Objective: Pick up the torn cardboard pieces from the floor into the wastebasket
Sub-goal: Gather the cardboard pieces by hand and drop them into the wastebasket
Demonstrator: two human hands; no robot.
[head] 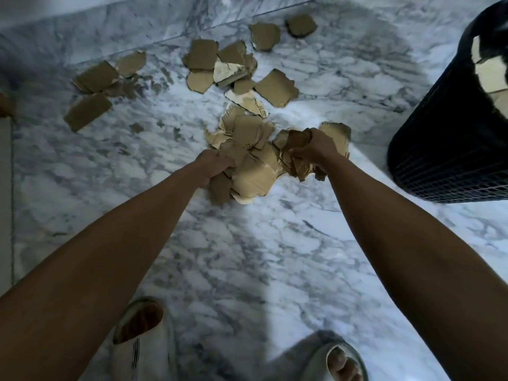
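Note:
Several torn brown cardboard pieces lie scattered on the marble floor. My left hand is shut on a bundle of cardboard pieces in the middle of the view. My right hand is shut on another clump of pieces just to the right of it. More loose pieces lie beyond: a cluster at centre top, some at the left, two at the far top. The black mesh wastebasket stands at the right, with pale cardboard inside it.
My two feet in pale slippers stand at the bottom of the view. A wall base runs along the top left. A brown object shows at the left edge.

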